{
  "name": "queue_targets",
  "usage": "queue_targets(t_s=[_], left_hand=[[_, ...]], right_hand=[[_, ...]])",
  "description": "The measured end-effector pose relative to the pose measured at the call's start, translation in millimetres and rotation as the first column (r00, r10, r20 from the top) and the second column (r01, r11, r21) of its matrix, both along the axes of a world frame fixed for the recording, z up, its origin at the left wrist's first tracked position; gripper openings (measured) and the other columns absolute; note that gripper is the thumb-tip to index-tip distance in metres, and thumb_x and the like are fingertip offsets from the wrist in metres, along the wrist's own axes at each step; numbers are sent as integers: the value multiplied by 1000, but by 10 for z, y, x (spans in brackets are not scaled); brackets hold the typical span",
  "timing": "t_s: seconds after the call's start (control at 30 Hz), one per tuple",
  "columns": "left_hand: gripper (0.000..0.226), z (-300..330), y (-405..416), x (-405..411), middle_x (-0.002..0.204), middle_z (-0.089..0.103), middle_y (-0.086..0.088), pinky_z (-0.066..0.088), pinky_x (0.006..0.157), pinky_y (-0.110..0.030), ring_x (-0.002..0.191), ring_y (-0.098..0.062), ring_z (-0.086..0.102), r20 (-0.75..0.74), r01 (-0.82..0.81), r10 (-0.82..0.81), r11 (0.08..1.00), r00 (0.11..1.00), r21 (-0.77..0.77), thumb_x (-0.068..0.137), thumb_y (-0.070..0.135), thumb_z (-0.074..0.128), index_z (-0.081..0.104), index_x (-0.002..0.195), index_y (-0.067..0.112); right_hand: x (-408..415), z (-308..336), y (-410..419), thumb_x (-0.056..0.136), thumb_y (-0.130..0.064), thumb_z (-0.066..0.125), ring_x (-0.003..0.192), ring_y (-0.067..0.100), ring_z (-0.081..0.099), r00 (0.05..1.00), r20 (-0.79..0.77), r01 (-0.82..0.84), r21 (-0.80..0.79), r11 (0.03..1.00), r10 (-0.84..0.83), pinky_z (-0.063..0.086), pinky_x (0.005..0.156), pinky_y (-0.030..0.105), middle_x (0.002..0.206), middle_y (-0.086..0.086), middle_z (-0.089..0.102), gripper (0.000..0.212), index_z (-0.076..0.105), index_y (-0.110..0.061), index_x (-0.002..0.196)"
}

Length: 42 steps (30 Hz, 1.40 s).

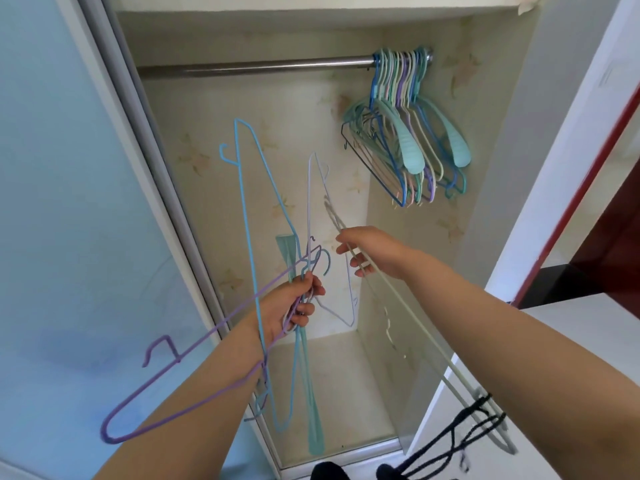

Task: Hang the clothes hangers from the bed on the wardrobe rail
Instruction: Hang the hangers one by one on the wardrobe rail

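A: Standing square to the wardrobe rail [256, 69], the person has both arms raised below it, well short of the bar. Nearest the camera, black hangers [450, 441] dangle low at the right, far beneath the rail — what carries them I cannot tell.

B: And the hands?

A: The left hand [291, 306] is curled tight around a bunch of hangers [263, 271] — a purple one [166, 393] sweeping down-left, a light blue wire one, a teal plastic one, a pale lilac one — all gripped near their hooks, low and left of the rail's middle. The right hand [370, 251] pinches a single pale hanger [398, 303] between thumb and curled fingers, its twisted neck pointing up toward the rail.

B: So which step is this?

A: I judge it to be singling one hanger out of the bunch, ready to hang. The next move calls for lifting that pale hanger and turning its hook over the bare stretch of bar.

B: Anything up there already?

A: Farthest off, at the rail's right end, a packed row of hung hangers [405, 109] in teal, blue and lilac.
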State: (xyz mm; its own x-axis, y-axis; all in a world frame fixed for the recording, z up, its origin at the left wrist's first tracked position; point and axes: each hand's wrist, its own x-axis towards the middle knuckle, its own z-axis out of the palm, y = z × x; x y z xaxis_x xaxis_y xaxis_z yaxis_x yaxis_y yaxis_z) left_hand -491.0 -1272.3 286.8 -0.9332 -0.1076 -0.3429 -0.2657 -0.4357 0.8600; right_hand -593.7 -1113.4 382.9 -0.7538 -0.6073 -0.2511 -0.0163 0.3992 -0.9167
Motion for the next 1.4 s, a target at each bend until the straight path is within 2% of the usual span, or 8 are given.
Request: queue_targets(t_s=[0.27,0.4,0.57,0.73,0.9,1.17,1.3,1.4], left_hand=[[33,-28,-189,-134,84,54,1,21,30,-8,30,-3,33,41,-230,226,959,973,168,104,32,36,46,75,19],[32,-102,-287,-149,83,56,1,22,30,-9,30,-4,35,53,-261,256,943,965,204,104,29,35,46,76,19],[30,-186,-340,-191,67,66,5,21,32,-8,29,-4,34,89,-310,300,940,950,143,103,29,38,46,75,22],[29,-228,-436,-190,69,65,5,21,33,-7,29,-4,33,108,-329,318,938,942,106,104,28,38,46,76,23],[25,-300,-502,-207,60,66,7,22,32,-7,29,-4,34,127,-317,304,944,944,95,104,27,37,47,82,19],[31,-199,-426,-252,77,58,3,20,33,-7,28,-4,31,106,-281,272,957,956,77,104,24,36,44,75,21],[31,-246,-436,-269,59,65,6,21,33,-6,29,-4,32,113,-270,260,958,959,91,104,26,36,46,75,21],[33,-278,-447,-276,59,67,7,21,34,-6,28,-4,33,121,-280,269,955,956,93,104,30,36,45,73,21]], right_hand=[[-151,-26,93,92,-35,53,77,20,62,987,-127,93,-34,995,-97,54,84,40,91,6,64,30,58,-9,105],[-173,72,132,96,-37,43,69,15,50,932,-344,158,102,982,-115,46,64,29,80,4,53,33,65,-12,97],[-270,227,230,97,-45,42,40,10,37,959,70,282,-266,922,-274,19,39,18,63,0,51,37,62,-15,89],[-420,524,341,102,-48,27,31,7,28,960,94,279,-424,862,-265,16,36,15,47,0,54,52,62,-12,93],[-577,784,376,102,-49,25,32,7,18,979,108,203,-406,891,-174,18,33,15,38,-7,24,56,66,-14,87],[-781,770,267,100,-48,34,28,5,20,973,232,77,-323,943,0,16,31,13,35,-8,25,45,61,-15,88],[-765,717,231,99,-53,33,33,9,21,991,68,130,-315,940,-114,20,36,16,39,-6,27,48,61,-16,88],[-714,699,199,98,-48,42,38,13,26,970,-216,73,-193,979,-115,22,37,20,48,-2,50,38,60,-15,105]])
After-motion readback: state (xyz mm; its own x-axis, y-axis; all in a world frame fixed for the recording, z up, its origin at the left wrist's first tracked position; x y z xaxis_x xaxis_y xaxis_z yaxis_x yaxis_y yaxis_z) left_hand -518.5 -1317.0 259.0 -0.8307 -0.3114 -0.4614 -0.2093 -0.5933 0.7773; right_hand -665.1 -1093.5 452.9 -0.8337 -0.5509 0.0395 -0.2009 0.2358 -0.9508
